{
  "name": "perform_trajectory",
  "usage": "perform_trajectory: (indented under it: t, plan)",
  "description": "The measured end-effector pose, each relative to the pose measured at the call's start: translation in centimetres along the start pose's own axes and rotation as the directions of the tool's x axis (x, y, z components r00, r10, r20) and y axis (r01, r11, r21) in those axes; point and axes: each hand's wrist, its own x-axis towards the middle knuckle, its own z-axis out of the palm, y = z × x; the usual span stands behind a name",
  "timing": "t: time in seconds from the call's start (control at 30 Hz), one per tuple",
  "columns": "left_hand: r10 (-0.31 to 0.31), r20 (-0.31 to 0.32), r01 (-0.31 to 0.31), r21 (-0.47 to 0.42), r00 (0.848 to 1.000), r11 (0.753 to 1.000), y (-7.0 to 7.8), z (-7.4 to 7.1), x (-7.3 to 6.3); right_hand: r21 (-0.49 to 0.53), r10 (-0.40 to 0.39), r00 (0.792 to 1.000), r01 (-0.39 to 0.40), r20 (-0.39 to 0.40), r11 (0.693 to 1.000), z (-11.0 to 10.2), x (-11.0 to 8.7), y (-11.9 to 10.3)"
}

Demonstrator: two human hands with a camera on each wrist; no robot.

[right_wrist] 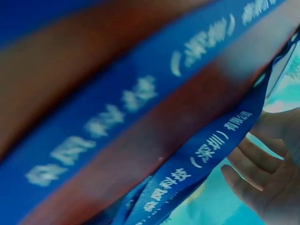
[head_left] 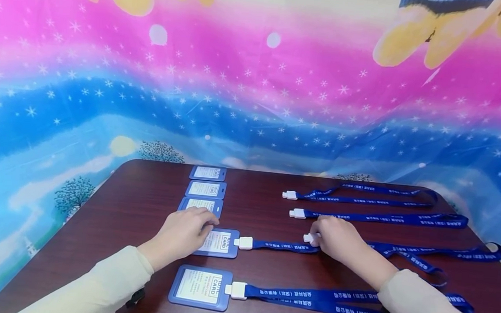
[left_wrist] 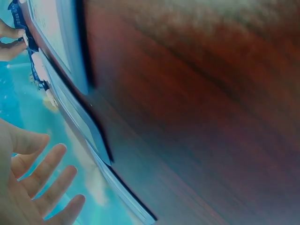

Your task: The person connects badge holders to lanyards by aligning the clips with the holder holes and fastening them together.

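Two of five badges (head_left: 203,287) bear lanyards (head_left: 283,293); I judge clipping in hand, my right hand (head_left: 339,240) pinching a clip (head_left: 309,238) across the table (head_left: 254,211), my left hand (head_left: 187,230) loose, empty, near the badges, the next move calling for aligning clip and badge.

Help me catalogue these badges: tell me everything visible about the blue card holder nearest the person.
The card holder has a rectangular blue frame with rounded corners, apparently plastic, around a pale card printed with text including "CARD". It lies flat on the dark reddish-brown table, its right-hand edge joined to a white clip on a blue lanyard. Neither the left hand nor the right hand touches it.
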Motion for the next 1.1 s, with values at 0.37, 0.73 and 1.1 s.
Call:
perform_trajectory:
  t: [0.37, 0.73, 1.1]
  plan:
    - [0.015, 0.072, -0.014, -0.007, 0.997, 1.000, -1.7, -0.1, 1.9, -0.009, 0.025, 0.997, -0.024, 0.071, 1.000, -0.9, 1.3, -0.7]
    - [-0.040, 0.192, 0.035, 0.026, 0.981, 0.999, -3.9, 1.1, 3.8, 0.008, 0.037, 0.995, -0.038, 0.097, 0.999, -0.7, 1.3, -0.7]
    - [-0.146, 0.279, 0.145, 0.023, 0.949, 0.989, -4.0, 1.5, 4.6, 0.026, 0.051, 0.990, -0.055, 0.128, 0.998, -0.9, 1.5, -0.6]
